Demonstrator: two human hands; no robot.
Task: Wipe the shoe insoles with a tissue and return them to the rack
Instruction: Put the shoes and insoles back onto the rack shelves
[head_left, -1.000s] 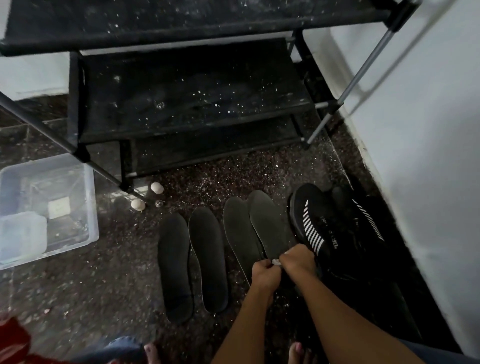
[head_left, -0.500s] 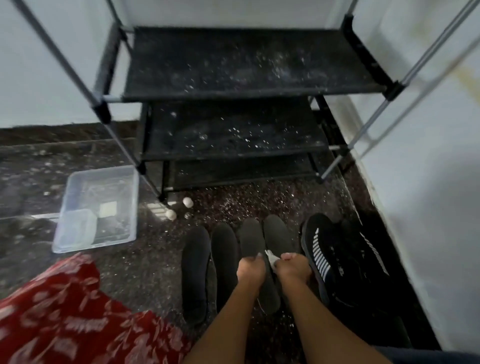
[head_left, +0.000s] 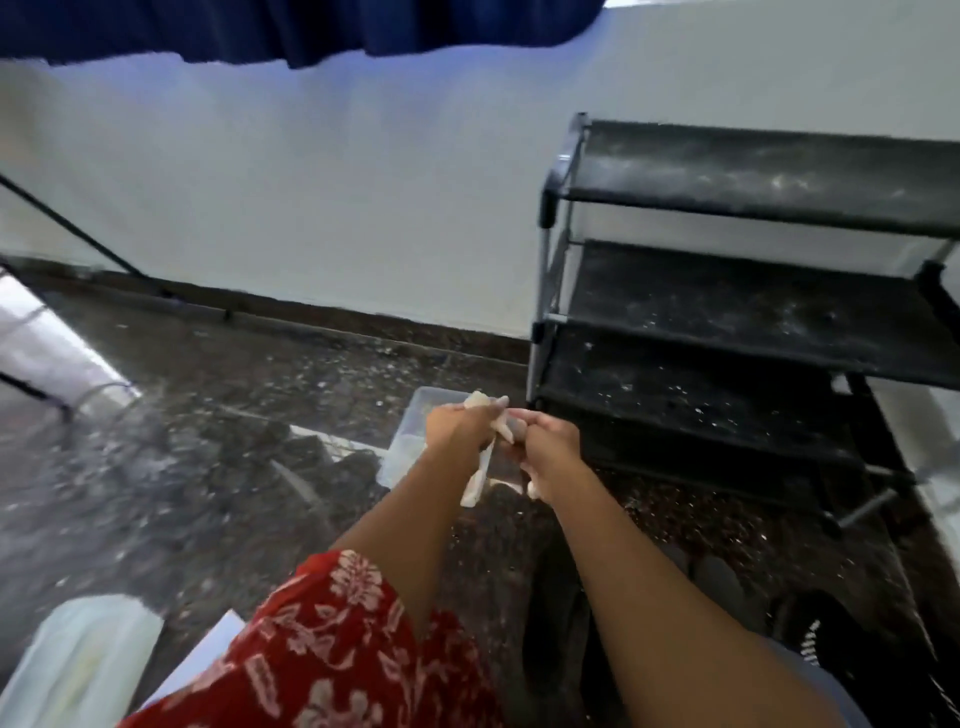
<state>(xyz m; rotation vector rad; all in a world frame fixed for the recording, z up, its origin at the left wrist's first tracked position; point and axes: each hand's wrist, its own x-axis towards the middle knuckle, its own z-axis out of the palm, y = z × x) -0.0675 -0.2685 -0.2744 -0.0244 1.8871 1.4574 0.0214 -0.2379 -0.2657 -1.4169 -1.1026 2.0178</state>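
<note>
I hold the tissue (head_left: 480, 452) between both hands, out in front of me and raised above the floor. My left hand (head_left: 457, 426) grips its upper part, with a crumpled white end poking out past my knuckles and a long strip hanging down below my wrist. My right hand (head_left: 545, 441) pinches the other side of the tissue, fingers curled round it, and a small white piece shows beneath that wrist too. The two hands sit just beside each other, nearly touching, with the tissue stretched across the gap.

The dark insoles (head_left: 561, 623) lie on the speckled floor (head_left: 218, 467) below my right forearm, close to my body and well apart from my hands; they are largely hidden by the arm and blurred. A black sneaker with white stripes (head_left: 815, 639) sits at the lower right edge. The black shoe rack (head_left: 753, 332) stands to the right against the white wall, its shelves dusty. A clear plastic bin (head_left: 410, 441) shows just behind my left hand.

Half a second ago my hands were low over the insoles, the tissue only a small bit between my fingers, and the rack filled the top of my view. Now my hands are lifted away from the insoles, the tissue is pulled out longer, and my view has swung left, so the rack sits off to the right.
</note>
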